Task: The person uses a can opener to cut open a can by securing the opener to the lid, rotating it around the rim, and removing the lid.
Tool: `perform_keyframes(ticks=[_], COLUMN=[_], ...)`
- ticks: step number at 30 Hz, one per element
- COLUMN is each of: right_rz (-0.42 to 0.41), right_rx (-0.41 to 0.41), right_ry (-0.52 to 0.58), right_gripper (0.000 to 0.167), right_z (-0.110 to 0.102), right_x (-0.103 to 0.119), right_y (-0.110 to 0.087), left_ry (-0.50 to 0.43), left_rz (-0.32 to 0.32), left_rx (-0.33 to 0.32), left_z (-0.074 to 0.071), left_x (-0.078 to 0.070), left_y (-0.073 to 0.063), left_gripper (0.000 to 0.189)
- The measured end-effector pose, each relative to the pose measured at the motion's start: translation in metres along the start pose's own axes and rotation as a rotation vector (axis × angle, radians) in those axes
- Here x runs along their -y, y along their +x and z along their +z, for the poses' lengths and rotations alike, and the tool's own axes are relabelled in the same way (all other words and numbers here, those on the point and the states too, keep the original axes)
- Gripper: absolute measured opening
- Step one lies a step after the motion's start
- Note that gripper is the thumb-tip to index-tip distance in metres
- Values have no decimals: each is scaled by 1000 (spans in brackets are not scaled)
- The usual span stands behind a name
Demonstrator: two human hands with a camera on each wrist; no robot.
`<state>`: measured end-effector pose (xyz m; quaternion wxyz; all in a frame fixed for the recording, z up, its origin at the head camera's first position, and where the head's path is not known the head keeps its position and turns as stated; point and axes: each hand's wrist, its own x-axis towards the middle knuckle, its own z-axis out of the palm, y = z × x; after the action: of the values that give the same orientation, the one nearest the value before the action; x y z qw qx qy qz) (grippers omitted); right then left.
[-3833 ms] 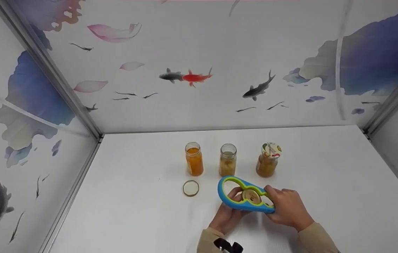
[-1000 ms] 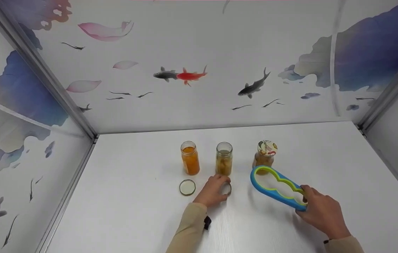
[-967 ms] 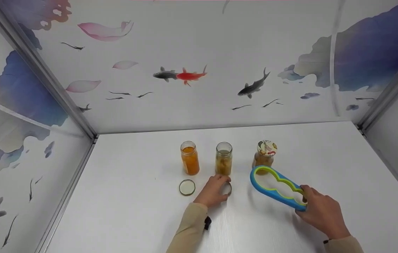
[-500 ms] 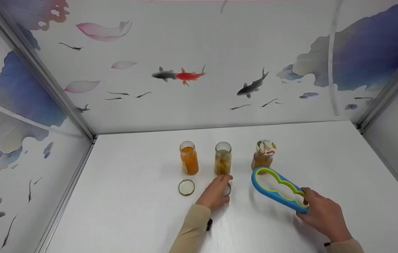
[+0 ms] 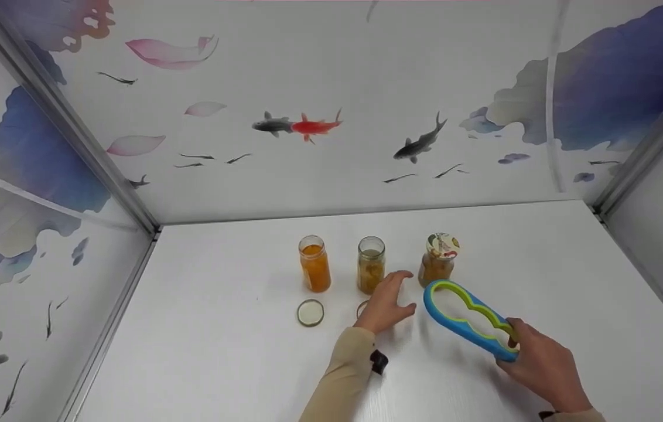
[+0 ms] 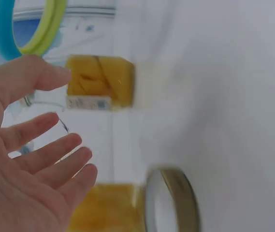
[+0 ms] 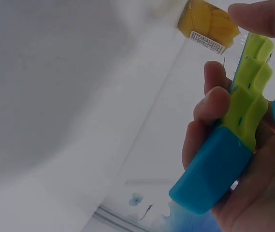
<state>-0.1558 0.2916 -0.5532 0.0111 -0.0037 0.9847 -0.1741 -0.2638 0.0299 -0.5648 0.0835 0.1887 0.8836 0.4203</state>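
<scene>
My left hand point(image 5: 387, 302) is over the table with thumb and fingers spread and nothing between them. It reaches toward the capped jar point(image 5: 437, 268), whose printed lid is on, without touching it. A loose jar lid point(image 5: 361, 307) lies partly hidden behind this hand; in the left wrist view the lid point(image 6: 178, 200) is near the little finger. My right hand point(image 5: 545, 366) grips one end of a blue and green jar opener point(image 5: 465, 330). The opener's wide loop is just in front of the capped jar. The right wrist view shows fingers curled round the opener's handle point(image 7: 217, 166).
An uncapped jar of orange contents point(image 5: 315, 272) stands at left, and an uncapped jar with paler contents point(image 5: 369, 274) stands in the middle. Another lid point(image 5: 310, 313) lies in front of the orange one. Printed wall panels point(image 5: 331, 181) enclose the white table point(image 5: 220, 351).
The left hand has let go of the lid, leaving it before the middle jar, and moved right with its fingers spread. The opener has shifted slightly right and toward me.
</scene>
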Motion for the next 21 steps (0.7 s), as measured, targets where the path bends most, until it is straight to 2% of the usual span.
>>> perform_keyframes(ticks=[6, 13, 17, 21], right_rz=[49, 92, 104, 130], right_rx=[11, 19, 22, 40], right_ry=[28, 55, 45, 43], right_gripper=[65, 66, 66, 67], right_z=[-2, -2, -1, -1], right_x=[-4, -4, -5, -6], right_y=[-7, -12, -13, -14], left_ry=[-68, -162, -192, -213], left_rz=[-7, -102, -93, -68], left_rx=[-46, -133, -165, -161], left_z=[14, 19, 19, 27], left_x=[-13, -14, -16, -20], left_y=[25, 42, 48, 54], left_gripper=[69, 78, 79, 82])
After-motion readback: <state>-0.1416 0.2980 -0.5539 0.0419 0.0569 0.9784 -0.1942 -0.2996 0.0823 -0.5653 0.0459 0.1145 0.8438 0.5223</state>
